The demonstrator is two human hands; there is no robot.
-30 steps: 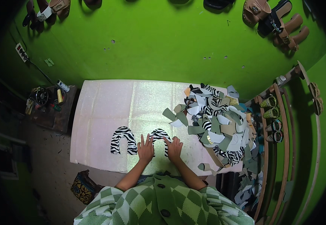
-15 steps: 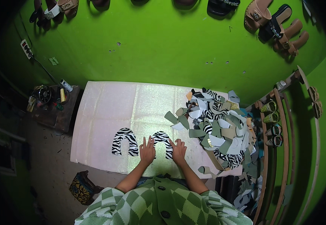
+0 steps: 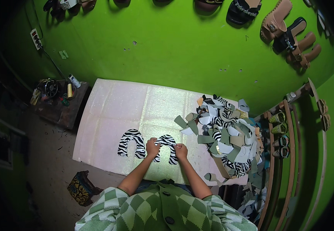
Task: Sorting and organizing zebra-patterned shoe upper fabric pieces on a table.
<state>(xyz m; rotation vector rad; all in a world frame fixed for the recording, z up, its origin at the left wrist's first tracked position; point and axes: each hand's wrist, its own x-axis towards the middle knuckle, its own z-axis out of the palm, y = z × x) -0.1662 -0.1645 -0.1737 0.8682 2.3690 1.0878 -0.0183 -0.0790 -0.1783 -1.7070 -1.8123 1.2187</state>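
Two U-shaped zebra-print pieces lie on the pale, shiny sheet (image 3: 115,102) covering the table. The left-hand zebra-print piece (image 3: 131,134) lies flat and untouched, its curve facing away from me. Beside it, the other zebra-print piece (image 3: 166,139) sits between my hands. My left hand (image 3: 152,148) is closed with its fingers curled on this piece's left edge. On the opposite edge, my right hand (image 3: 181,151) pinches it between thumb and fingers. The lower part of its left leg is partly hidden by my left hand.
A heap of cut scraps (image 3: 228,142) in grey, green, white and zebra print covers the table's right side. Farther right stands a wooden rack (image 3: 289,154) with sandals. At left are a small table (image 3: 61,114) with thread spools and a patterned stool (image 3: 81,188).
My fingers were stretched out along the right-hand piece's edges; now they are curled in and grip it. The whole view has shifted and tilted slightly.
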